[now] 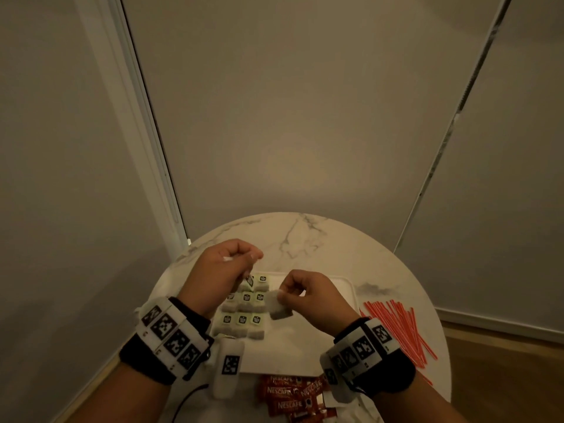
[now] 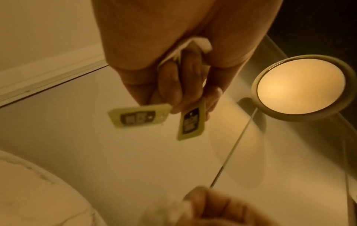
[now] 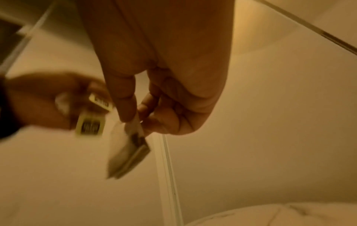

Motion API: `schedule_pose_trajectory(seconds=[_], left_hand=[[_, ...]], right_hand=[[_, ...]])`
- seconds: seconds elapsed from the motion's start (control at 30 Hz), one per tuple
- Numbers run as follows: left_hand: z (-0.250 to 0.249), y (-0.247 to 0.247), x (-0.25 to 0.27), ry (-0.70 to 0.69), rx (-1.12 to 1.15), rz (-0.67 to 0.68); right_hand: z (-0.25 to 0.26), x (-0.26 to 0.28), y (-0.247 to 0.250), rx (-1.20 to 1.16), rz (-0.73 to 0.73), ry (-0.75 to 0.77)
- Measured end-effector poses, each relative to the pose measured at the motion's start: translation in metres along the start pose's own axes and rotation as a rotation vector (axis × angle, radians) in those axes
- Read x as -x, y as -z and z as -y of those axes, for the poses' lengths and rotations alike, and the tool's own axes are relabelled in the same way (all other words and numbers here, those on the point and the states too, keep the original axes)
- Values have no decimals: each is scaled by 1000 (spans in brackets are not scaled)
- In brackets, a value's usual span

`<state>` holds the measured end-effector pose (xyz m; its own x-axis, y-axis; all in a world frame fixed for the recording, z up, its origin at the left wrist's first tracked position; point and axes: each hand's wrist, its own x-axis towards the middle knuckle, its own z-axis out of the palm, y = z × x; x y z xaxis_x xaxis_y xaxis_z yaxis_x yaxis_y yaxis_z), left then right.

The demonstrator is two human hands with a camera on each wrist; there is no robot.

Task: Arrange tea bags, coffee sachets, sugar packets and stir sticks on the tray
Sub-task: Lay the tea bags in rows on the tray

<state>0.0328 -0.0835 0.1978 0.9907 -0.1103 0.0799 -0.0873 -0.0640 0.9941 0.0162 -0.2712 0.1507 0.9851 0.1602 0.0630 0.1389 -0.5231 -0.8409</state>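
Note:
A white tray (image 1: 293, 355) lies on a round marble table (image 1: 305, 236). Several tea bags (image 1: 242, 320) with yellow-green tags sit in rows on its left part. My left hand (image 1: 244, 264) hovers above the tray's far left. It pinches two yellow-green tea bag tags (image 2: 139, 117), with white paper (image 2: 201, 42) in the palm. My right hand (image 1: 282, 293) pinches one tea bag (image 1: 279, 306) by its top over the tray's middle. In the right wrist view that tea bag (image 3: 129, 154) hangs blurred from thumb and forefinger.
Red stir sticks (image 1: 396, 328) lie fanned out on the table right of the tray. Red Nescafe sachets (image 1: 290, 392) are piled at the near edge. A round lit lamp (image 2: 301, 87) shows in the left wrist view. Walls close off the space behind the table.

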Motion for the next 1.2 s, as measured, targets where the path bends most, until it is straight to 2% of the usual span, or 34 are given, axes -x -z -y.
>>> schedule_pose_trajectory(seconds=[0.07, 0.2, 0.3, 0.37, 0.47, 0.63, 0.73, 0.83, 0.9, 1.0, 1.1, 1.2], left_hand=[[-11, -1, 6, -2, 24, 86], [-19, -6, 29, 11, 7, 318], [-7, -11, 43, 107, -49, 413], [8, -12, 49, 219, -56, 433], [29, -11, 50, 315, -110, 408], [45, -9, 44, 344, -150, 320], [48, -7, 41, 380, -99, 302], [45, -3, 39, 375, 163, 277], [39, 7, 29, 318, 335, 204], [23, 29, 11, 162, 479, 79], [0, 42, -1, 72, 486, 19], [-16, 40, -2, 33, 411, 74]], right_hand=[[-1, -1, -4, 71, -27, -39], [-3, -8, -6, 16, -186, -73], [-1, -12, -1, -204, -290, -100], [1, -13, 6, -412, -296, -108], [0, -14, 16, -670, -259, -106], [7, -13, 24, -819, -141, -42], [11, -12, 24, -757, -67, -19], [7, -11, 21, -627, -47, -33], [5, -7, 21, -489, -20, -38], [0, -4, 16, -435, 26, -73], [-8, -7, 6, -382, -10, -86], [-10, -10, -2, -326, -4, -100]])
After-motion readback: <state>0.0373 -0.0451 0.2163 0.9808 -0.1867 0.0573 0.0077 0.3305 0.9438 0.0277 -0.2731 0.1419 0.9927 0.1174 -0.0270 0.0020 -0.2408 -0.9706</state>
